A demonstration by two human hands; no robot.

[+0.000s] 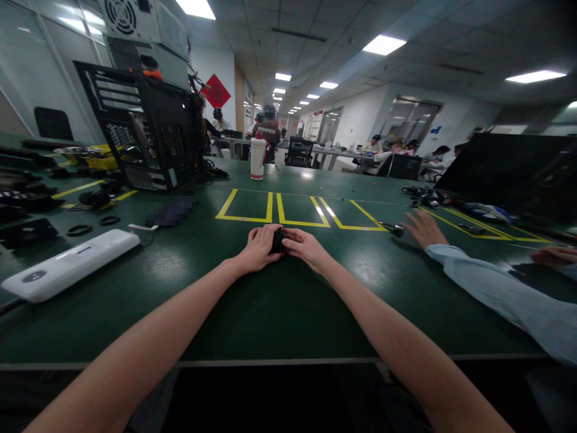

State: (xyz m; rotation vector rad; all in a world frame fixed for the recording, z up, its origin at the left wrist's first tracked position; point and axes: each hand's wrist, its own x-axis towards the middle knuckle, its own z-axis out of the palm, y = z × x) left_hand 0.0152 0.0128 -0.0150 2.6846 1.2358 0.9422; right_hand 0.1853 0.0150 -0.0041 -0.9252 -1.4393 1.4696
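Between my two hands, low over the green table (270,319), is a small black object (277,240) whose kind I cannot make out. My left hand (260,248) is closed around its left side, with the fingers over the top and the thumb below. From the right, my right hand (306,248) pinches the same object between thumb and fingers. The hands cover much of it. Just beyond them, yellow tape outlines (303,224) mark boxes on the tabletop.
A white power strip-like device (74,264) lies left, near black rings (79,230). An open computer case (157,132) stands behind, a lidded cup (258,157) at the back. At right, a co-worker's hand (424,228) is beside a dark metal tool (393,229); a black monitor (509,168) stands beyond.
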